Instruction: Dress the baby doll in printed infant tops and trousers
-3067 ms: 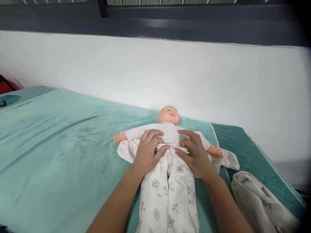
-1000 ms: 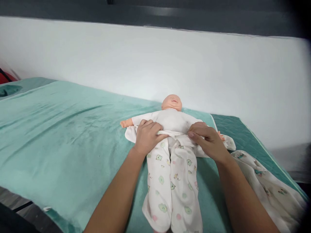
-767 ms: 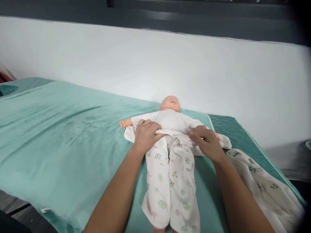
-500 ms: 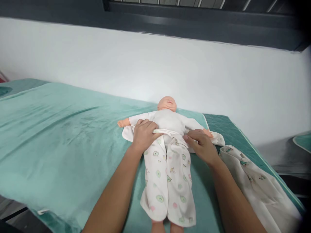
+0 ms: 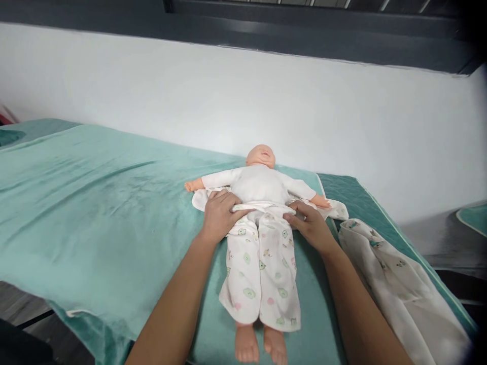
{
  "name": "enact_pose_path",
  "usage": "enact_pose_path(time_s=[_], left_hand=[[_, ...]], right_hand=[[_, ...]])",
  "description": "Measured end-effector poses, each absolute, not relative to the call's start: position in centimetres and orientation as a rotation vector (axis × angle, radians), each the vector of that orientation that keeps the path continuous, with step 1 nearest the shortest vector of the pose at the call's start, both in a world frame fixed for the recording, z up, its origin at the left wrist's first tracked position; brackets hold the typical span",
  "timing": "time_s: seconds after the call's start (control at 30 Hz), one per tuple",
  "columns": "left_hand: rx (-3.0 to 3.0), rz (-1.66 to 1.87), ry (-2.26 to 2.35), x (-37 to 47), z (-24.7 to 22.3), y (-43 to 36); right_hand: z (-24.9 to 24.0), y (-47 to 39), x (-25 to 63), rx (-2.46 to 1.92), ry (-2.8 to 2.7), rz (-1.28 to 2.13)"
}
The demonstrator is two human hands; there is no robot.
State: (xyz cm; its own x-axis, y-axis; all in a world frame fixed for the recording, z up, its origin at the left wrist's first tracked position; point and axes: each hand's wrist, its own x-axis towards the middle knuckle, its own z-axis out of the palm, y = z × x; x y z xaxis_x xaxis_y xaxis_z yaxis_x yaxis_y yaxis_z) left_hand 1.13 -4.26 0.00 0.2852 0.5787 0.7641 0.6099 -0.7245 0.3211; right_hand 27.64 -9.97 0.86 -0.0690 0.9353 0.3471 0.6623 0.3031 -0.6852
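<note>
A baby doll (image 5: 262, 185) in a white long-sleeved top lies on its back, head toward the wall and arms spread. Its legs are in white printed trousers (image 5: 279, 274), with the bare feet showing at the hems. At the waist, my left hand (image 5: 221, 215) pinches the trousers' waistband on the left side. My right hand (image 5: 307, 223) grips the same waistband on the right, thumb and fingers together. Printed white cloth (image 5: 337, 208) spreads out beneath the doll's arms and back.
A light green sheet (image 5: 114, 228) covers the bed, with a darker quilted layer (image 5: 342, 185) at the right. A crumpled white printed cloth (image 5: 399, 284) lies right of my right forearm. The white wall (image 5: 213, 96) rises behind.
The waistband has come up toward the doll's belly, held in both hands. The trouser hems have risen, so the feet now show. The camera view has shifted slightly.
</note>
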Motion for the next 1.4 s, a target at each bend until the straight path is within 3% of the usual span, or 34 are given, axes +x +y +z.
enact_pose_path(time_s=[0.73, 1.07, 1.4], left_hand=[[-2.605, -1.464, -1.470, 1.0, -0.1, -7.4], [-2.618, -1.435, -1.541, 1.0, 0.1, -7.4], [-2.629, -1.453, -1.581, 1.0, 0.1, -7.2]], right_hand=[[-0.5, -12.4, 24.5, -1.363, -1.666, -0.276], [-0.5, -14.2, 24.7, -1.388, -1.506, 0.364], [-1.5, -12.3, 25.7, -1.155, -1.025, 0.697]])
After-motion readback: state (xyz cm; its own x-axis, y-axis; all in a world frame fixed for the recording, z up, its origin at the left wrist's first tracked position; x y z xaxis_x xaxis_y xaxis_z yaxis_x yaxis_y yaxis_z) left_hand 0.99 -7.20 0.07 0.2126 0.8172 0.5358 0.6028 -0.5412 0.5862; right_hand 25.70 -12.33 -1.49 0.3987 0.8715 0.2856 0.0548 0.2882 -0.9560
